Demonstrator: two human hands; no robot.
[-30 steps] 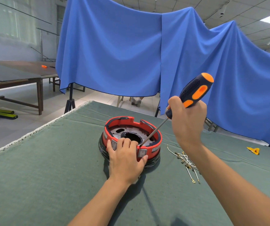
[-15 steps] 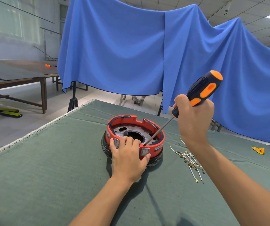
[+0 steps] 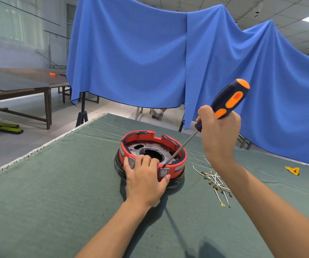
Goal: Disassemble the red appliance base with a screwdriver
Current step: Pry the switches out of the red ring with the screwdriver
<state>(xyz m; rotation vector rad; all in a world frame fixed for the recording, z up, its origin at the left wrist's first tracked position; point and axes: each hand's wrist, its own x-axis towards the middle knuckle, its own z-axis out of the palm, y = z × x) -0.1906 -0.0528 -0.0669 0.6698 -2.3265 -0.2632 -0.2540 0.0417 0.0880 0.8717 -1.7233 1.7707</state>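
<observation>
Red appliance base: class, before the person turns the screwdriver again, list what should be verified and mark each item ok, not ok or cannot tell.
1. Red appliance base sits flat on the green table cover: ok.
2. Left hand steadies the base, fingers curled over its near rim: ok.
3. Right hand grips the screwdriver handle: ok.
4. Screwdriver tip seated in a screw head just inside the near rim: cannot tell, the spot is too small.
5. Left fingers away from the tip: not ok, they lie right beside it.
6. Loose wires lie apart from the base, to its right: ok.
</observation>
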